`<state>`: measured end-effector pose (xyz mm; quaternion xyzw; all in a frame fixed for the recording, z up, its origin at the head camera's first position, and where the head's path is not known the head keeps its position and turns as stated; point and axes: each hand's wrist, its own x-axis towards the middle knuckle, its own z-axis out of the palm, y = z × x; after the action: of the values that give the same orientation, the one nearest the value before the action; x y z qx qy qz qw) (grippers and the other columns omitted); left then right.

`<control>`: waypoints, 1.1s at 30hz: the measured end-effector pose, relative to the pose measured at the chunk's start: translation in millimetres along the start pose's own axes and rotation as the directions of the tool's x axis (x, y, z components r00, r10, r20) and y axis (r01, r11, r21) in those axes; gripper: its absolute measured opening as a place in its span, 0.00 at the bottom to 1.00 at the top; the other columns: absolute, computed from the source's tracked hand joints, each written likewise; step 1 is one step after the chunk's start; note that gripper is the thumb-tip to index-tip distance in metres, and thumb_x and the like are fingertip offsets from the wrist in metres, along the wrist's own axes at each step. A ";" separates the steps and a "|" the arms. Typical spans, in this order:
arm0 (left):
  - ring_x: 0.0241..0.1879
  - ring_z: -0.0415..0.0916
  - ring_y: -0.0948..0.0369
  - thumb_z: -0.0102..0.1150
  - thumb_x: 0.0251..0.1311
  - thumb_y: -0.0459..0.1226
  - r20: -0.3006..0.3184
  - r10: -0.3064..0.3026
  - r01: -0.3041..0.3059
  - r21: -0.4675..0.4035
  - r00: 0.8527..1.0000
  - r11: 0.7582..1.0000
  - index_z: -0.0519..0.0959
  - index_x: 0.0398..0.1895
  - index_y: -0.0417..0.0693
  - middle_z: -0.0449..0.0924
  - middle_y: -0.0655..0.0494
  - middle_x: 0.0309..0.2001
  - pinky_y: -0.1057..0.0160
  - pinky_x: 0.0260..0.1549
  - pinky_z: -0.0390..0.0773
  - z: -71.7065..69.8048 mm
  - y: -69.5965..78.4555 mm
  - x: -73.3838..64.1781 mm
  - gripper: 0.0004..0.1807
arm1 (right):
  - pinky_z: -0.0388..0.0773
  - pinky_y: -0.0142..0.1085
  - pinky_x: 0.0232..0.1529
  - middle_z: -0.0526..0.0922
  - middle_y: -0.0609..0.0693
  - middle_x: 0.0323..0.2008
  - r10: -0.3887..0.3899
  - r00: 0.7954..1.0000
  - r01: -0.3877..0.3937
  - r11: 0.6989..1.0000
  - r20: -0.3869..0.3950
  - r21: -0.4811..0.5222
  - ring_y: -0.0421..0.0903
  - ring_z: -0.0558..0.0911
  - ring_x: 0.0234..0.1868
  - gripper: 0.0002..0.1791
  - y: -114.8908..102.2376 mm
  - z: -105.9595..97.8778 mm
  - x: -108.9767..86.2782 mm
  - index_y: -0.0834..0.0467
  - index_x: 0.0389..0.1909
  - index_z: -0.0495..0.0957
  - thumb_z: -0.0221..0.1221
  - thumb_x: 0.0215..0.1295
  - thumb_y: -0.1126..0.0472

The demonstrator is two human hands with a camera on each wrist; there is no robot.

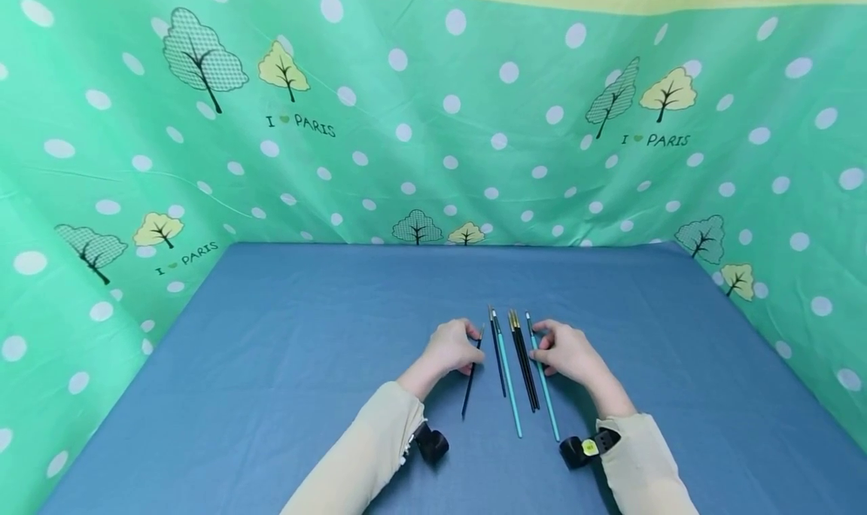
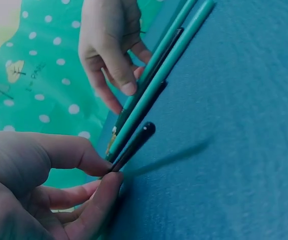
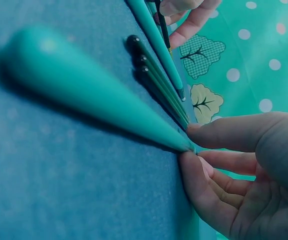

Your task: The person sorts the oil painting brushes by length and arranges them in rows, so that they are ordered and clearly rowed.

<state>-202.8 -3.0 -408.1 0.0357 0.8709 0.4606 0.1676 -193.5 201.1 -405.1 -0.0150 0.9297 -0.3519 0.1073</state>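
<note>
1. Slim black-handled paintbrush [image 1: 469, 387]: pinched between thumb and fingers of the left hand [image 1: 447, 347], its handle end raised above the blue cloth-covered desk [image 1: 305, 334], about midway between left and right edges, well in from the far edge.
2. Slim turquoise-handled paintbrush [image 1: 548, 398]: pinched near its bristle end by the right hand [image 1: 567, 351].
3. Between the hands lie a thin dark brush [image 1: 500, 364], a second turquoise brush [image 1: 509, 379] and bunched black brushes with gold-coloured ferrules [image 1: 525, 368].
4. Handling — probably light, stiff, smooth enough to roll; bristles likely delicate, so grip the handle just behind the ferrule.
</note>
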 end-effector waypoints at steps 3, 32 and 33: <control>0.13 0.73 0.60 0.63 0.47 0.30 0.010 -0.019 0.020 -0.031 1.000 0.999 0.73 0.39 0.43 0.73 0.50 0.17 0.65 0.14 0.77 -1.6 -0.4 1.3 0.14 | 0.77 0.35 0.22 0.73 0.52 0.26 0.000 1.000 0.000 1.000 -0.002 0.001 0.42 0.77 0.18 0.27 0.1 0.3 0.2 0.65 0.56 0.67 0.61 0.55 0.65; 0.19 0.74 0.61 0.53 0.51 0.26 -0.010 0.006 -0.009 -0.315 1.000 0.949 0.73 0.51 0.41 0.77 0.48 0.32 0.63 0.21 0.79 -27.6 -26.1 16.0 0.20 | 0.76 0.34 0.21 0.74 0.51 0.24 0.000 1.000 0.001 0.999 0.015 -0.049 0.42 0.76 0.17 0.28 0.0 0.8 1.7 0.64 0.57 0.67 0.62 0.55 0.64; 0.20 0.74 0.61 0.53 0.51 0.26 -0.014 -0.001 -0.004 -0.320 1.000 0.948 0.73 0.51 0.41 0.77 0.48 0.32 0.63 0.21 0.79 -30.7 -27.6 17.6 0.20 | 0.76 0.34 0.21 0.74 0.51 0.24 0.002 1.000 -0.001 0.999 0.016 -0.052 0.42 0.76 0.17 0.28 0.1 0.8 1.5 0.64 0.57 0.66 0.62 0.55 0.64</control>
<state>-226.7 -39.3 -419.2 0.0055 0.7860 0.5959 0.1646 -194.8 200.5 -406.0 -0.0199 0.9377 -0.3273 0.1148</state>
